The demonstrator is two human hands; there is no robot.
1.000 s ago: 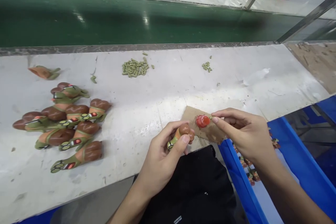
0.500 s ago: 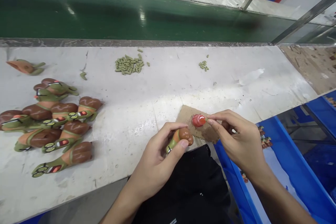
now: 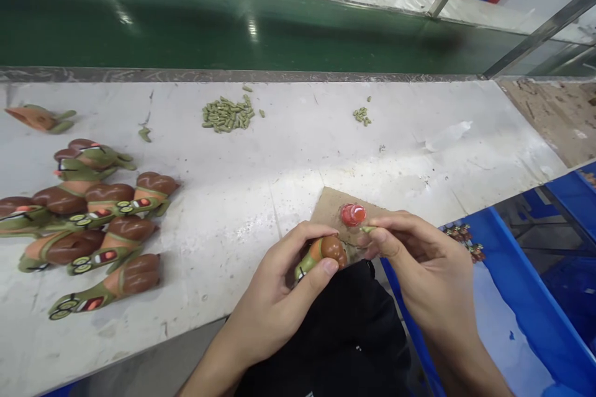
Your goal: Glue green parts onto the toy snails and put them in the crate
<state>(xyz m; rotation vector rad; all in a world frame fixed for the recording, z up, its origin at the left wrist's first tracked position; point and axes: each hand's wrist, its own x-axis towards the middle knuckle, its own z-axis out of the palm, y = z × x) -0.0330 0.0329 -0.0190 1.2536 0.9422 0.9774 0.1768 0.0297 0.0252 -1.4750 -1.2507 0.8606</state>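
My left hand [image 3: 279,294] is closed around a small toy figure [image 3: 321,253] with a brown rounded end and a green and orange body, held at the near edge of the white table [image 3: 298,155]. My right hand [image 3: 419,267] pinches a tiny green piece [image 3: 367,230] between thumb and forefinger, just right of the figure. A red cap-like pot [image 3: 352,214] sits on a scrap of brown cardboard [image 3: 333,208], right behind both hands.
A heap of several like figures [image 3: 93,217] lies at the left, one more [image 3: 40,118] farther back. Two piles of green pieces, a large pile [image 3: 226,115] and a small one [image 3: 362,115], lie near the green conveyor belt [image 3: 233,25]. A blue bin [image 3: 503,298] stands at the right.
My right hand has drawn back from the red pot toward the figure, carrying the tiny green piece. The left hand has stayed with the figure.
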